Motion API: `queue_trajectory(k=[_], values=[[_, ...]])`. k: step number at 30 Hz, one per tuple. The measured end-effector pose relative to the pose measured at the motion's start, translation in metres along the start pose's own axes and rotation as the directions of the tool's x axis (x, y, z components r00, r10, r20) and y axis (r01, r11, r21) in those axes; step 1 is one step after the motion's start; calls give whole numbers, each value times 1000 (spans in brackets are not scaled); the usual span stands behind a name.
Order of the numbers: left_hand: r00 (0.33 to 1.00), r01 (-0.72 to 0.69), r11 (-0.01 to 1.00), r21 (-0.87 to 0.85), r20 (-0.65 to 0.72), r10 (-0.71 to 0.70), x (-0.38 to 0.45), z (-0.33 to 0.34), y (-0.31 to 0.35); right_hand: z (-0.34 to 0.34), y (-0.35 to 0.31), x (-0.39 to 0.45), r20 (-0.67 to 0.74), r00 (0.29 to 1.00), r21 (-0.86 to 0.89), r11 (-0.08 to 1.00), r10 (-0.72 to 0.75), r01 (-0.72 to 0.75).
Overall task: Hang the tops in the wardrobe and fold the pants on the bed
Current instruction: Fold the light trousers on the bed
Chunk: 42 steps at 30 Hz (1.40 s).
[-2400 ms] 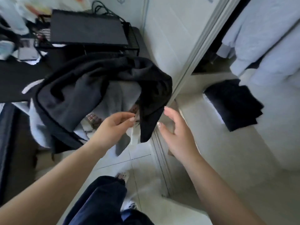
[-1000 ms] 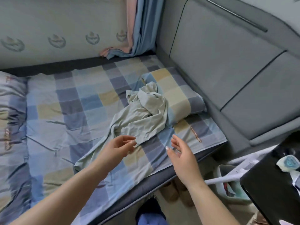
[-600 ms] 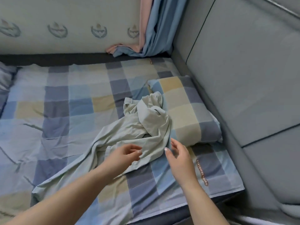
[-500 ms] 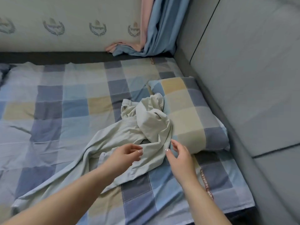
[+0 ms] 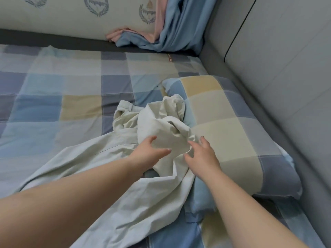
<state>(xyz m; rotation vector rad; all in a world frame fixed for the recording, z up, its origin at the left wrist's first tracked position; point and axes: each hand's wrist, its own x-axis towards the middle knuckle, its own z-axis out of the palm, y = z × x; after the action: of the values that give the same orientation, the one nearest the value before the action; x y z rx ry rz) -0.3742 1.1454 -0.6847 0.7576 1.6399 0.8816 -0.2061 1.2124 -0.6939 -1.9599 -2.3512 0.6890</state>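
The pale cream cotton pants (image 5: 136, 169) lie crumpled on the bed (image 5: 53, 111), their bunched upper part heaped against the near edge of the checked blue, grey and yellow pillow (image 5: 223, 126), with one long leg trailing flat across the checked sheet toward the lower left. A belt-looped waistband shows at the top of the heap, folded over on itself.

The left hand (image 5: 148, 154) rests on the raised fold of the pants, thumb lifted and the fingers (image 5: 162, 151) spread fairly wide and laid along the cloth, touching it rather than gripping it. The right hand (image 5: 202, 154) is just beside it, over the spot where the pants meet the pillow, its fingers (image 5: 192, 144) loosely parted and slightly bent, the tips at the edge of the fabric. Whether they press the cloth or only hover, I cannot tell. Neither hand has closed around anything.

Behind the bed, a blue and pink curtain (image 5: 168, 27) hangs into the corner and pools on the dark strip by the wall. A grey padded headboard (image 5: 279, 68) runs along the right side, close against the pillow.
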Motion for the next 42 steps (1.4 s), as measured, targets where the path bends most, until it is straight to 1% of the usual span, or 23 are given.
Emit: queue_trajectory(k=[4, 7, 8, 9, 11, 12, 14, 16, 18, 20, 21, 23, 25, 27, 29, 30, 31, 32, 34, 36, 38, 40, 42], values=[[988, -53, 996, 65, -144, 62, 44, -5, -15, 20, 10, 23, 12, 999, 59, 998, -30, 30], [980, -42, 974, 223, -182, 84, 73, -18, -25, 32, 14, 32, 0, 996, 88, 992, -94, 93], [980, -29, 979, 204, -186, 68, 80, -21, -29, 36, 15, 35, -9, 993, 100, 988, -117, 117], [983, -1, 992, 127, -179, 24, 86, -22, -33, 40, 15, 38, -17, 990, 120, 983, -137, 138], [987, 66, 994, -83, -140, -78, 91, -21, -39, 45, 11, 43, -19, 983, 183, 966, -182, 183], [989, 71, 987, -145, -118, -88, 92, -20, -41, 50, 6, 43, 0, 977, 200, 957, -214, 210], [997, 19, 976, -219, -69, -35, 87, -16, -43, 61, -6, 36, 88, 962, 204, 950, -257, 235], [999, -17, 961, -276, 39, 28, 74, -17, -42, 69, -18, 24, 156, 952, 337, 920, -263, 199], [984, -61, 966, -252, 147, 100, 54, -23, -40, 68, -24, 15, 98, 972, 532, 837, -214, 130], [961, -129, 980, -153, 225, 162, 28, -39, -35, 57, -37, 10, -58, 992, 617, 777, -114, 126], [948, -166, 983, -76, 261, 180, 15, -47, -33, 51, -47, 6, -100, 992, 636, 763, -71, 118], [922, -229, 971, 67, 335, 194, -10, -63, -30, 42, -74, -3, -60, 998, 674, 738, -10, 48], [892, -293, 942, 164, 401, 208, -42, -81, -24, 28, -114, -16, 59, 996, 633, 770, 60, -84], [866, -349, 905, 242, 452, 213, -74, -99, -17, 15, -150, -31, 186, 975, 466, 863, 122, -197], [842, -389, 867, 310, 502, 198, -104, -113, -13, 6, -170, -48, 258, 952, 253, 940, 162, -229], [826, -412, 847, 335, 529, 193, -123, -123, -12, 2, -180, -63, 262, 950, 193, 956, 169, -223], [810, -426, 841, 333, 554, 192, -141, -134, -13, 1, -188, -81, 263, 951, 194, 957, 162, -217], [800, -429, 846, 317, 568, 193, -163, -148, -17, 0, -198, -104, 256, 955, 252, 944, 147, -213], [821, -356, 908, 223, 538, 190, -195, -171, -28, 5, -213, -150, 218, 968, 387, 900, 122, -200], [907, -158, 987, 33, 399, 132, -224, -197, -30, 9, -230, -202, 197, 977, 498, 850, 82, -172], [968, 47, 981, -188, 252, 2, -249, -220, -25, 10, -249, -258, 183, 982, 572, 809, 37, -137], [964, 173, 952, -253, 240, -111, -275, -243, -17, 7, -269, -316, 127, 992, 629, 774, -10, -73], [937, 282, 934, -219, 273, -219, -303, -266, -15, 2, -295, -372, 101, 993, 632, 774, -54, -22]])
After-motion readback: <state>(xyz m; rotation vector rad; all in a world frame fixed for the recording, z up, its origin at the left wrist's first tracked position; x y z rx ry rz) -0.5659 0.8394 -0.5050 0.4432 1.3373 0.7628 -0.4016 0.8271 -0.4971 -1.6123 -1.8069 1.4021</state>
